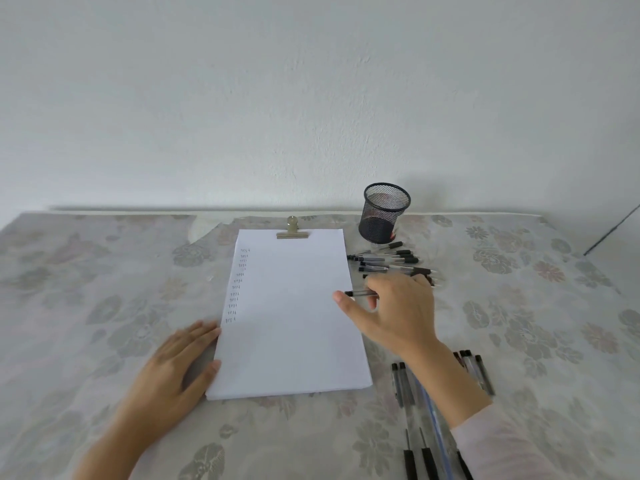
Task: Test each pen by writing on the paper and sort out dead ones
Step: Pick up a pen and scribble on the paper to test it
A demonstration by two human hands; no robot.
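Observation:
A white stack of paper [291,317] held by a brass clip [292,232] lies in the middle of the table, with a column of small written marks [239,285] down its left side. My left hand [173,365] rests flat against the paper's lower left edge. My right hand [394,310] hovers at the paper's right edge, fingers closed on a clear pen with a black cap [358,293], held level and pointing left. A loose pile of pens [391,261] lies just beyond that hand. More pens [419,410] lie under my right forearm near the front.
A black mesh pen cup [384,213] stands at the back right of the paper, near the wall. The table wears a pale flowered cloth [104,271]. A dark thin cable [609,233] runs at the far right edge.

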